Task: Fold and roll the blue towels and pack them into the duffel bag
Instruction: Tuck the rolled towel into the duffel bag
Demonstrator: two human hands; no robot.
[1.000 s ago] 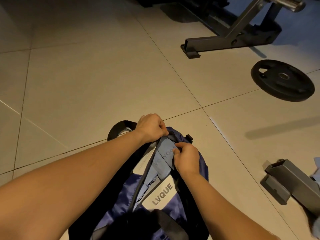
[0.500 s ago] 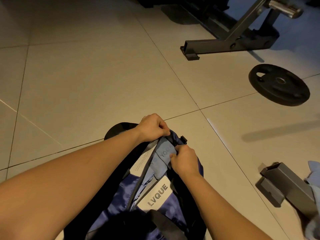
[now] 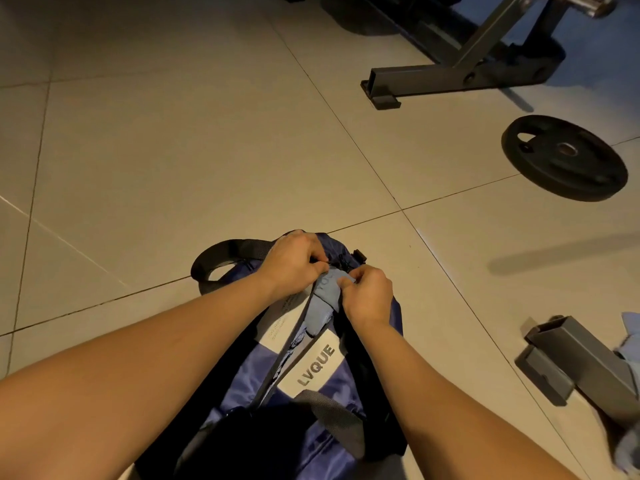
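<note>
At 6 o'clock a glossy navy nylon duffel bag (image 3: 242,379) lies on matte beige floor tiles (image 3: 173,150), a soft rolled blue towel (image 3: 323,303) in its mouth. The hands are close together at its far end: the left hand (image 3: 294,265) grips the bag's rim and the right hand (image 3: 369,296) pinches the towel. A round black weight plate (image 3: 564,157) lies at 2 o'clock, and an angular steel bench frame (image 3: 450,77) stands at 1 o'clock.

Floor: large beige floor tiles (image 3: 173,150), thin dark grout lines.
Plate: black round weight plate (image 3: 564,157) lying flat, right.
Frame: dark grey steel bench frame (image 3: 415,81), far right.
Foot: grey square metal tube (image 3: 581,362), right edge.
</note>
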